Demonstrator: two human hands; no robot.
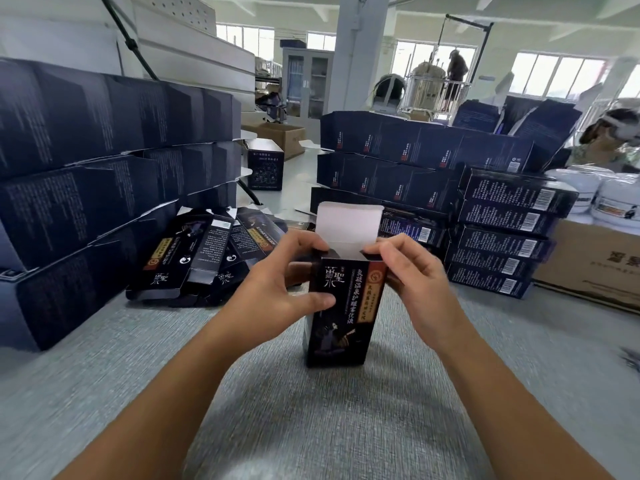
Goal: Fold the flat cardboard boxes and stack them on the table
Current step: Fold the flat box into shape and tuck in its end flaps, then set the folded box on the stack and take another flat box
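Observation:
A dark printed cardboard box stands upright on the grey table, its white top flap raised behind the opening. My left hand grips the box's left side, thumb on the front face, fingers over the top left corner. My right hand pinches the top right edge with curled fingers. Flat unfolded boxes lie in a loose pile to the left behind the hands. Folded boxes are stacked high at left and at right.
A brown carton sits at the right edge with white tubs on top. One folded box stands alone at the table's far side. Other people work in the background at right.

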